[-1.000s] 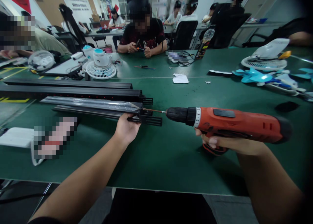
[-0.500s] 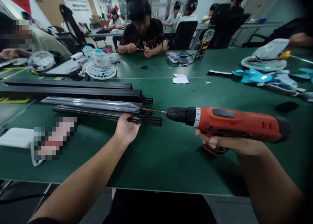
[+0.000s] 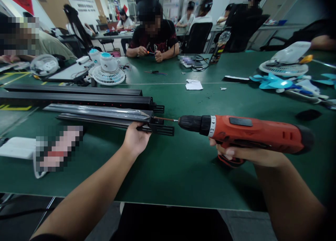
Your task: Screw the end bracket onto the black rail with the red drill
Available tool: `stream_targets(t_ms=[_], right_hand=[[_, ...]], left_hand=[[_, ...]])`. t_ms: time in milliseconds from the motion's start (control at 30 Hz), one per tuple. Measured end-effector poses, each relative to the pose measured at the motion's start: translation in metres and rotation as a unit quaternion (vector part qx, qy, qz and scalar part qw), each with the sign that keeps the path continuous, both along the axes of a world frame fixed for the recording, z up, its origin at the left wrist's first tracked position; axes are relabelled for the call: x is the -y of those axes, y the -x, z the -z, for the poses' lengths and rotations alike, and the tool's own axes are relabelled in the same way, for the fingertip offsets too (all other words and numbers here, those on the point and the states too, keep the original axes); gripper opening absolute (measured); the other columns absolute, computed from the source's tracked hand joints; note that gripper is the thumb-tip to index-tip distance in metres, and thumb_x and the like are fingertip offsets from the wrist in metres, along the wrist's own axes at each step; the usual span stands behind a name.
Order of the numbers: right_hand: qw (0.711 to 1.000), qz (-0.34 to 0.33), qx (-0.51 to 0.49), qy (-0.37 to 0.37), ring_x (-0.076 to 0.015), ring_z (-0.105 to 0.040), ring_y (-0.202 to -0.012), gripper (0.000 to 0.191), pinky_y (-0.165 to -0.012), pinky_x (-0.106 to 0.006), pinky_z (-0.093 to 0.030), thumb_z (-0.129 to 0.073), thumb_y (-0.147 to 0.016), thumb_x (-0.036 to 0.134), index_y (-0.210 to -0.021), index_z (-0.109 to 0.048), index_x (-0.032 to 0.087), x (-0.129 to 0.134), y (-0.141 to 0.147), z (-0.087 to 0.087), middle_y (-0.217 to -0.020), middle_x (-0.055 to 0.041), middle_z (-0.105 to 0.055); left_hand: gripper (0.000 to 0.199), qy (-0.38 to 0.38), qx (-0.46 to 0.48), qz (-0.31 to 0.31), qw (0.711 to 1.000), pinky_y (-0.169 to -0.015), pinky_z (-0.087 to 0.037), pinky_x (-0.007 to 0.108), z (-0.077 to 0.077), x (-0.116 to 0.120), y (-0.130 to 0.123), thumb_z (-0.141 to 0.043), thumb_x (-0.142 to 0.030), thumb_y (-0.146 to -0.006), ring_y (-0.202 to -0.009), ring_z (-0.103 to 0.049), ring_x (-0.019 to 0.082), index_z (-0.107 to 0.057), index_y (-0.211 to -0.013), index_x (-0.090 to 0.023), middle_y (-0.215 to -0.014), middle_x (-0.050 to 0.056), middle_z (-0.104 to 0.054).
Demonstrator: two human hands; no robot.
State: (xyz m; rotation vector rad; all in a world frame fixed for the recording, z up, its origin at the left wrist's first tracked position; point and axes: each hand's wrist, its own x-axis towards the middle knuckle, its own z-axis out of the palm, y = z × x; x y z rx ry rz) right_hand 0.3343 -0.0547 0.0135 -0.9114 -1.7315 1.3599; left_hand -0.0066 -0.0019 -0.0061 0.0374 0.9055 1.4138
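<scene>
Left hand [image 3: 137, 139] is closed around the right end of a film-covered black profile [image 3: 99, 112], palm turned up, while the right hand [image 3: 248, 155] grips the handle of a red cordless drill [image 3: 259, 132]. The drill lies level above the green table [image 3: 183, 178], its black chuck [image 3: 190, 123] facing left. A long thin bit [image 3: 168, 119] runs from the chuck to the right end of the profile; whether its tip sits inside cannot be told. A slotted black bracket [image 3: 165, 130] juts right, just beside the left hand. Two longer black profiles [image 3: 78, 99] lie on the far side of the held one. At the near left are a white case [image 3: 17, 147] and a pixelated pink object [image 3: 61, 148]. Farther off stand a white fan [image 3: 108, 74] on the left and a bottle [image 3: 219, 48] right of centre, with torn white paper [image 3: 194, 85] between and light-blue fan blades [image 3: 275, 81] at far right. Across the table, a person [image 3: 154, 34] holds a small orange-handled tool [image 3: 148, 52]
</scene>
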Motion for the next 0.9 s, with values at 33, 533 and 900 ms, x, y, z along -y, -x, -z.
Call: stream_targets(t_ms=[33, 533, 900], right_hand=[[1.000, 0.004, 0.000, 0.000, -0.0141, -0.063, -0.052, 0.023, -0.045, -0.022, -0.058, -0.096, -0.097, 0.038, -0.114, -0.092, 0.022, 0.0002, -0.0001, -0.0003, -0.064, 0.0005, -0.069], [1.000, 0.007, -0.006, 0.010, -0.0120, -0.062, -0.053, 0.020, -0.047, -0.018, -0.057, -0.096, -0.099, 0.035, -0.114, -0.092, 0.023, 0.0018, 0.0015, -0.0009, -0.065, 0.0016, -0.069], [1.000, 0.021, 0.011, 0.011, -0.0145, -0.066, -0.055, 0.020, -0.047, -0.021, -0.061, -0.096, -0.097, 0.035, -0.112, -0.091, 0.021, 0.0030, 0.0016, -0.0007, -0.068, -0.0007, -0.072]], left_hand=[[0.044, 0.002, 0.000, -0.002, 1.000, -0.080, -0.066, 0.028, -0.0004, 0.0000, -0.0003, -0.054, -0.004, -0.088, -0.079, -0.079, 0.020, -0.077, -0.125, -0.013, -0.090, 0.008, -0.083], [0.049, 0.002, 0.015, -0.006, 1.000, -0.081, -0.066, 0.030, 0.0009, -0.0009, 0.0008, -0.056, -0.003, -0.087, -0.081, -0.079, 0.020, -0.076, -0.130, -0.013, -0.095, 0.008, -0.085], [0.043, -0.015, 0.001, 0.007, 1.000, -0.084, -0.066, 0.030, 0.0066, -0.0017, 0.0039, -0.056, -0.003, -0.086, -0.081, -0.080, 0.020, -0.076, -0.124, -0.013, -0.094, 0.008, -0.085]])
